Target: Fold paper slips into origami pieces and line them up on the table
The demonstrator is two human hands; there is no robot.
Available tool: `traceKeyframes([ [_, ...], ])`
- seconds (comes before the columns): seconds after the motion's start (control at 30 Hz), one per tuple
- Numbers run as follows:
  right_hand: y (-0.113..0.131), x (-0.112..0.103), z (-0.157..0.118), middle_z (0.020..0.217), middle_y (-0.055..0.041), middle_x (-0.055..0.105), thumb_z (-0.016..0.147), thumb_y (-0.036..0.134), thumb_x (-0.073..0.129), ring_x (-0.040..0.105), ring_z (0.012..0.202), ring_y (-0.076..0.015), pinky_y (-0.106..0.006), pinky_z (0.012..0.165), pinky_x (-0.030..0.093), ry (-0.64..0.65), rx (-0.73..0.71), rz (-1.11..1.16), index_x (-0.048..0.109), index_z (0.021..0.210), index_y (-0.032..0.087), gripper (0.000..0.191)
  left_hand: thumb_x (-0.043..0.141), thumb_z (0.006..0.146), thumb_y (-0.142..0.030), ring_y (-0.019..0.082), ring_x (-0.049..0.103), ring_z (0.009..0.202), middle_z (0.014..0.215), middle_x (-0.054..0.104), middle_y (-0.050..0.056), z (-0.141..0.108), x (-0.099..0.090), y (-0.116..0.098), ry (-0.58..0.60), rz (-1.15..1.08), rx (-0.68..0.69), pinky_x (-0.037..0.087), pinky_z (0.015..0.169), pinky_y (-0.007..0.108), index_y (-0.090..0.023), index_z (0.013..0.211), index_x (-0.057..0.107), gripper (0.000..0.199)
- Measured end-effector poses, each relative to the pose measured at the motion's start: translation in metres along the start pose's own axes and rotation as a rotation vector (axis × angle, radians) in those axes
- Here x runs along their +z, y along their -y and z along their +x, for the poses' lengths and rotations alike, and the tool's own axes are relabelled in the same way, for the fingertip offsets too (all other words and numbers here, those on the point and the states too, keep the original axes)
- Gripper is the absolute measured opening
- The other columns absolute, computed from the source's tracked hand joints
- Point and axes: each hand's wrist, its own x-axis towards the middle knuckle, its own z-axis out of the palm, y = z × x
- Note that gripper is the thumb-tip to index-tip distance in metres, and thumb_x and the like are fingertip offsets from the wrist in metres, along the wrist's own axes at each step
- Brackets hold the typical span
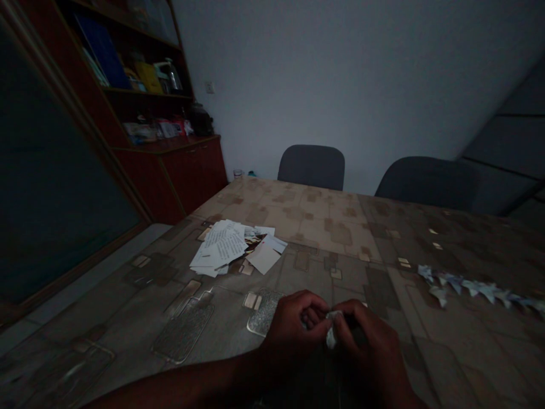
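Both hands meet low in the view, just above the near part of the table. A small whitish piece of folded paper [331,336] is pinched between them. My left hand [297,325] has its thumb and forefinger on the paper's left side, the other fingers curled in. My right hand [369,335] grips the same paper from the right with thumb and forefinger. Part of the paper is hidden behind the fingertips. On the right of the table lies a row of several small folded paper pieces [472,288] with pointed ends.
A loose pile of printed paper sheets [225,245] lies on the left of the patterned table [306,221]. Two grey chairs [312,165] stand at the far edge. A reddish cabinet [191,170] with filled shelves is at the back left.
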Motion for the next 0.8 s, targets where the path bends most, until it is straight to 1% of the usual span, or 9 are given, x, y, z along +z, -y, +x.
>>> traceKeyframes([
  [0.13, -0.0019, 0.0017, -0.0013, 0.067, 0.001, 0.066, 0.088, 0.021, 0.049, 0.064, 0.058, -0.0146, -0.023, 0.054, 0.048, 0.017, -0.006, -0.015, 0.06, 0.079, 0.021, 0.014, 0.064, 0.071, -0.016, 0.011, 0.052, 0.059, 0.064, 0.059, -0.001, 0.0, -0.0007, -0.0019, -0.01, 0.027, -0.034, 0.039, 0.056, 0.02, -0.012, 0.072, 0.068, 0.006],
  [0.3, 0.0032, -0.0017, 0.0004, 0.069, 0.0, 0.066, 0.087, 0.018, 0.047, 0.064, 0.058, -0.015, -0.024, 0.054, 0.049, 0.008, -0.082, 0.004, 0.06, 0.082, 0.021, 0.015, 0.063, 0.072, -0.017, 0.011, 0.05, 0.059, 0.064, 0.059, -0.001, 0.0008, -0.0019, 0.0013, -0.01, -0.007, -0.067, 0.038, 0.055, 0.02, -0.012, 0.074, 0.07, 0.008],
  [0.37, 0.0051, -0.0034, 0.0012, 0.072, -0.0013, 0.066, 0.088, 0.017, 0.046, 0.064, 0.061, -0.0158, -0.025, 0.055, 0.05, 0.014, -0.119, 0.015, 0.06, 0.085, 0.021, 0.015, 0.063, 0.071, -0.017, 0.011, 0.049, 0.059, 0.063, 0.059, -0.001, 0.0009, -0.0023, 0.0028, -0.005, -0.028, -0.093, 0.037, 0.055, 0.02, -0.012, 0.075, 0.07, 0.009],
  [0.53, 0.0031, -0.0045, 0.0015, 0.077, -0.0039, 0.065, 0.088, 0.019, 0.051, 0.064, 0.067, -0.0176, -0.027, 0.059, 0.051, 0.018, -0.197, -0.011, 0.059, 0.09, 0.02, 0.008, 0.061, 0.07, -0.015, 0.01, 0.049, 0.057, 0.062, 0.058, -0.002, 0.001, -0.0019, 0.0053, 0.002, -0.083, -0.104, 0.036, 0.053, 0.019, -0.011, 0.074, 0.069, 0.009],
  [0.7, 0.0003, -0.0063, 0.0011, 0.084, -0.0058, 0.066, 0.09, 0.018, 0.049, 0.065, 0.074, -0.0187, -0.029, 0.064, 0.052, 0.063, -0.22, -0.01, 0.058, 0.098, 0.019, 0.012, 0.061, 0.071, -0.019, 0.011, 0.052, 0.057, 0.062, 0.059, -0.001, 0.0026, -0.0013, 0.007, 0.014, -0.154, -0.133, 0.037, 0.053, 0.02, -0.011, 0.075, 0.067, 0.01],
  [0.8, 0.0007, -0.0071, 0.0023, 0.082, -0.0047, 0.066, 0.089, 0.016, 0.049, 0.065, 0.072, -0.0176, -0.028, 0.063, 0.052, 0.056, -0.225, 0.0, 0.059, 0.095, 0.02, 0.012, 0.062, 0.071, -0.02, 0.011, 0.053, 0.057, 0.062, 0.059, -0.001, 0.0035, -0.0017, 0.0077, 0.024, -0.193, -0.151, 0.038, 0.053, 0.02, -0.01, 0.075, 0.066, 0.012],
])
